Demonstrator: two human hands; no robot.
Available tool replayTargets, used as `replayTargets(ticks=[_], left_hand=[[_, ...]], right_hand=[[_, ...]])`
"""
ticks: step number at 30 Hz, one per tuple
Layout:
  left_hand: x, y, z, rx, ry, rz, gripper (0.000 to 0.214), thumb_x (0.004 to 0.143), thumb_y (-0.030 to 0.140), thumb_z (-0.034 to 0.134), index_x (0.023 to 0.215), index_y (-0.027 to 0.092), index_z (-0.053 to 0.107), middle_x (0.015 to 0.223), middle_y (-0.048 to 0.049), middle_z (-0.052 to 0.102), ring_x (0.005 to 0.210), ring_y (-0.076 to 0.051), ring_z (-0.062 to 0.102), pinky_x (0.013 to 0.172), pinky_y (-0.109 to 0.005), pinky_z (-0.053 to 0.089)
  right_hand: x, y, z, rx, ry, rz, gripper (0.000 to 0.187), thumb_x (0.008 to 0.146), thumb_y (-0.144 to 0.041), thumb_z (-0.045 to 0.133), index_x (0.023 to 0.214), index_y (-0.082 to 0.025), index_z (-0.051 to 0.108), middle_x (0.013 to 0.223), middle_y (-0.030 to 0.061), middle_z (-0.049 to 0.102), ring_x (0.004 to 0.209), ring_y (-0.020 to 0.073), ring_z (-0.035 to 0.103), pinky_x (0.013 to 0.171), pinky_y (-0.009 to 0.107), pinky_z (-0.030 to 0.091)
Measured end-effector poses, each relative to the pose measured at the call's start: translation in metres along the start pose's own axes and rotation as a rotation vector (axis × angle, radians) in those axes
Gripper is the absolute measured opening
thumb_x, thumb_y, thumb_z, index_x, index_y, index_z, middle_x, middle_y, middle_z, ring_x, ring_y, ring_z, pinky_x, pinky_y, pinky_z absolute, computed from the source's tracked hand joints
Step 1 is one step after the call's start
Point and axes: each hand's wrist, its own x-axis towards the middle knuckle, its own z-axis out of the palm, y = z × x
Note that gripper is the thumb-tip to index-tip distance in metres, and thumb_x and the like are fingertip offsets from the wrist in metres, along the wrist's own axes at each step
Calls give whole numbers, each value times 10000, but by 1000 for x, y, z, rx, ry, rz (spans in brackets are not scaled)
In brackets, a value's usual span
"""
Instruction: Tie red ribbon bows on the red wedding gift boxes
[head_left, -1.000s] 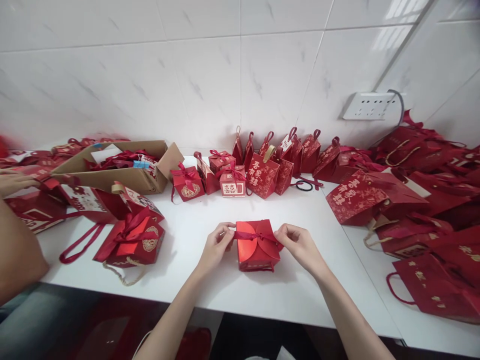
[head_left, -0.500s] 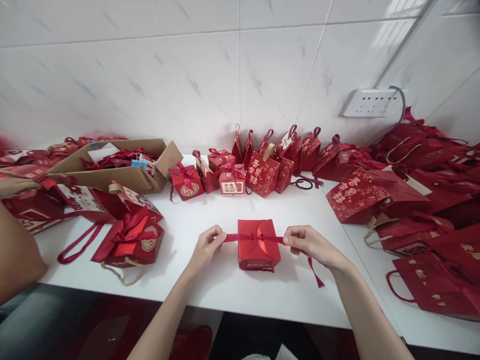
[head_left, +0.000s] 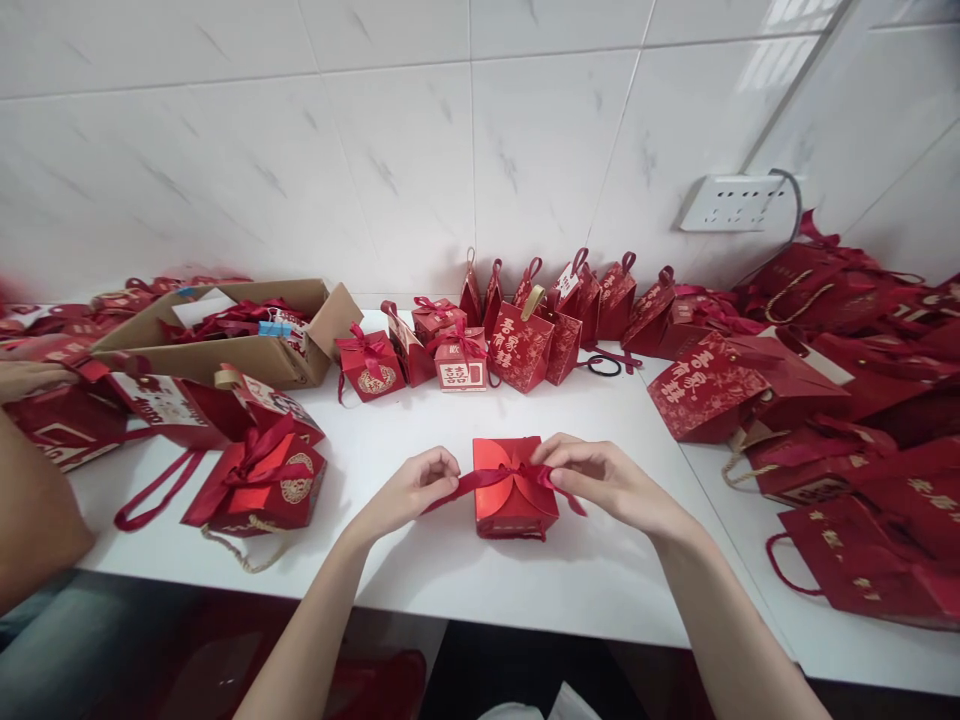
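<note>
A small red gift box [head_left: 516, 522] with overlapping rounded top flaps stands upright on the white table in front of me. Dark red ribbon [head_left: 480, 480] runs across its top, through the middle of the flaps. My left hand [head_left: 424, 482], left of the box, pinches one stretch of the ribbon between thumb and fingers. At the box's top right edge my right hand [head_left: 600, 475] is closed on the other part of the ribbon, which forms a small loop by the thumb. A short ribbon tail hangs below those fingers.
Finished-looking red boxes [head_left: 461, 365] and upright bags [head_left: 523, 345] line the wall. An open carton [head_left: 202, 355] of ribbons sits at the left, near a bow-tied box [head_left: 259, 480]. Another person's arm [head_left: 34, 480] reaches in there. Red bags [head_left: 877, 560] pile up on the right.
My right hand has moved left and up to the box's top, and the ribbon there is now looped. The ribbon on the left is wider and slanted instead of taut and level.
</note>
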Motion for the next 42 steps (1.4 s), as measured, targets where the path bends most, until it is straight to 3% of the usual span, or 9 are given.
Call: replayTargets(ticks=[2,4,9,14,20,28,35,39,42], left_hand=[[-2,7,0,-6,-10,-1,207,786,379,547,814,182,490,701,35,476,576,-83,401,524,-211,296],[-5,14,2,20,7,6,220,819,403,509,820,183,495,711,33,475,592,-85,413,554,-214,325],[-9,29,16,52,-24,-10,265,813,443,532,870,185,517,708,27,527,608,-101,493,579,-222,383],[-10,36,22,178,73,-20,212,836,394,486,879,200,561,634,45,499,524,-96,466,492,-210,347],[-15,46,19,560,102,118,158,763,253,561,917,248,598,819,24,630,626,-132,508,583,-230,366],[-16,57,20,768,215,21,305,817,467,501,680,203,568,649,-10,598,552,-159,486,521,-251,291],[-7,83,24,731,12,280,196,836,240,449,789,210,637,837,-30,592,687,-159,528,626,-257,380],[16,93,25,713,-31,345,250,840,218,424,720,194,642,815,-50,572,684,-170,539,608,-266,400],[36,90,21,679,-27,404,188,826,193,449,807,201,635,867,-38,605,809,-188,564,714,-276,422]], right_hand=[[5,0,10,-43,36,-69,166,821,-339,587,805,-224,705,1176,64,612,1031,217,569,865,348,435],[11,3,20,-68,97,-80,169,820,-332,583,841,-237,721,1222,65,608,1123,246,544,956,392,397],[21,17,39,-110,344,-51,197,808,-332,569,856,-219,724,926,62,708,891,226,643,834,359,479],[24,26,46,-189,369,-123,216,843,-255,495,893,-229,704,932,55,699,885,208,639,829,355,473],[23,28,52,-154,483,-31,93,792,-240,537,877,-228,572,863,29,704,860,204,657,814,361,474],[24,29,54,-150,466,8,128,791,-261,563,867,-235,663,905,29,716,894,218,651,846,383,465],[24,27,54,-159,439,-17,181,794,-235,524,874,-252,686,918,26,714,888,216,641,832,377,464],[24,28,53,-209,430,-72,218,782,-178,462,771,-254,666,854,17,695,817,203,619,801,366,455],[23,28,53,-205,428,-85,212,765,-156,456,725,-243,645,817,15,683,778,193,609,791,351,451]])
